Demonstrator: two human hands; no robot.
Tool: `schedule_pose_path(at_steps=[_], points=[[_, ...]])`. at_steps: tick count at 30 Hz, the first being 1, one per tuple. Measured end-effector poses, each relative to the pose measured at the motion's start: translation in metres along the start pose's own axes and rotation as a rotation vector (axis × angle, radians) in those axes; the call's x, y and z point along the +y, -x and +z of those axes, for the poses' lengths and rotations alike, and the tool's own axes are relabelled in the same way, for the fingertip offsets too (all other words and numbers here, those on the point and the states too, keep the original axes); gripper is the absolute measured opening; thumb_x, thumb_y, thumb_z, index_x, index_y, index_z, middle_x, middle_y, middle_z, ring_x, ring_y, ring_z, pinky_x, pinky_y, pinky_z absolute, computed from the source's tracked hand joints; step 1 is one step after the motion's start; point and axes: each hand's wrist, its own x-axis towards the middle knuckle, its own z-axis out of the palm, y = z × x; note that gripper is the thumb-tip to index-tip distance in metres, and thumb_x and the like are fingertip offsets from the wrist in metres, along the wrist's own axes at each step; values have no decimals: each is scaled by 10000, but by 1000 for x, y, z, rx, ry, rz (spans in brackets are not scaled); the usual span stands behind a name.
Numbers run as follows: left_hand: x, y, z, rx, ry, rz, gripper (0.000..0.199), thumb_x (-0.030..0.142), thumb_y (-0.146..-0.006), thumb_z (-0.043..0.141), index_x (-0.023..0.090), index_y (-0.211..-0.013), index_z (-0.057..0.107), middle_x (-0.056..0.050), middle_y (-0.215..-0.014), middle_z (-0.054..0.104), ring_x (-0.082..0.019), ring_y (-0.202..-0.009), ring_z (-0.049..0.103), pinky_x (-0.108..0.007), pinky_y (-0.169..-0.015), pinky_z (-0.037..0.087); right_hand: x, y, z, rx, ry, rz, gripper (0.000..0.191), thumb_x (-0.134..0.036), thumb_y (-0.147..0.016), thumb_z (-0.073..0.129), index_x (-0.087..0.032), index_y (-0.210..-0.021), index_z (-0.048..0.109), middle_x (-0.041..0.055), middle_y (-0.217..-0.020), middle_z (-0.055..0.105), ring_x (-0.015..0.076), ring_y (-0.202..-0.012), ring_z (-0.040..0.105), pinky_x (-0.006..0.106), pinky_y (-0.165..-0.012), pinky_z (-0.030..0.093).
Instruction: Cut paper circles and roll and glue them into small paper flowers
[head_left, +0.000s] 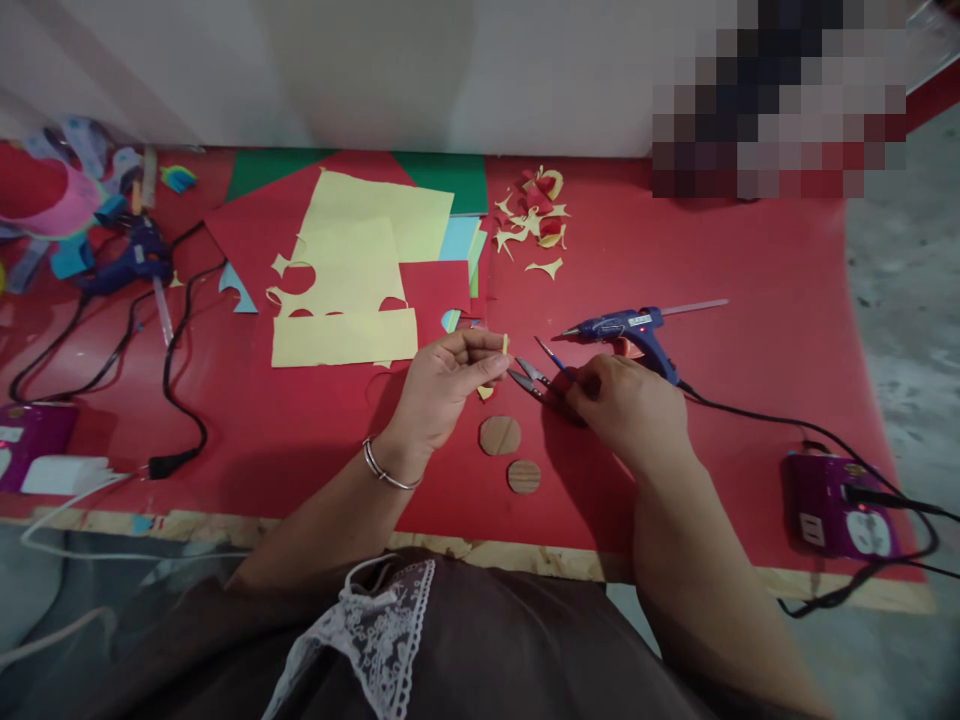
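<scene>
Hands [448, 385], scissor blades [529, 387] between them

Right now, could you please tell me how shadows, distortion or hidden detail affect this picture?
In the head view, shadow darkens the red table beside the right forearm; in the head view, the table's right edge looks curved, probably wide-angle distortion; in the head view, coarse pixelation hides detail at upper right, and the label on the right-hand glue gun is too small to read.
</scene>
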Motion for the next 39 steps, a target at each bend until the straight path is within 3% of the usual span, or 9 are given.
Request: schedule_pose_path(at_steps=[3,5,9,13,17,25,33,36,39], points=[[0,0,0,6,-3,-9,306,295,-731,940,166,-962,786,-8,-798,727,-102,-704,659,-233,-641,547,1,1,-2,23,-20,-12,134,-334,-893,687,-210,-878,738,95,-868,779,258,-791,707,324,-579,272],[-1,1,1,13,-6,-16,291,298,-735,932,169,-952,787,-11,-801,724,-101,-694,648,-234,-621,535,2,2,-3,81,-173,-34,108,-318,-852,713,-214,-823,719,58,-776,747,226,-726,680,313,-581,314],[-2,2,3,30,-20,-20,263,283,-727,924,175,-928,793,-4,-775,718,-89,-665,627,-227,-616,531,3,6,-7,214,-730,-72,63,-257,-803,731,-219,-776,688,-27,-611,631,140,-558,573,282,-585,435],[-2,4,6,25,-51,-27,255,279,-726,919,177,-928,803,-10,-785,732,-89,-662,629,-217,-603,527,-4,10,-13,259,-1335,-58,140,-230,-808,780,-217,-943,749,-13,-752,709,119,-544,588,258,-508,485],[-1,8,9,8,-74,6,263,293,-730,920,181,-940,810,-8,-785,735,-92,-674,627,-220,-616,523,-15,12,-17,237,-1662,-58,135,-248,-798,829,-231,-928,795,-11,-761,717,115,-546,617,253,-501,538],[0,16,17,-79,-46,-38,312,330,-744,940,187,-987,804,-22,-858,772,-120,-741,709,-266,-727,591,-25,8,-7,262,-1783,18,193,-342,-791,916,-261,-899,778,-6,-866,789,139,-688,748,250,-612,616],[-3,20,19,-124,25,-124,396,291,-748,945,165,-1068,748,-19,-829,754,-148,-773,757,-243,-674,559,-26,7,-2,267,-1777,27,206,-342,-817,918,-235,-914,771,-17,-857,777,131,-694,770,235,-629,630],[-2,22,20,-127,73,-152,364,281,-761,931,170,-1048,736,-20,-836,771,-151,-793,770,-238,-685,560,-26,7,-1,246,-1779,32,205,-344,-820,914,-233,-911,768,-16,-851,776,127,-693,768,234,-645,630],[0,22,22,-125,89,-167,289,393,-833,881,174,-946,730,-41,-837,792,-165,-807,785,-238,-668,560,-27,7,-1,241,-1742,18,199,-356,-834,898,-242,-911,754,-17,-843,772,132,-690,760,254,-662,632]])
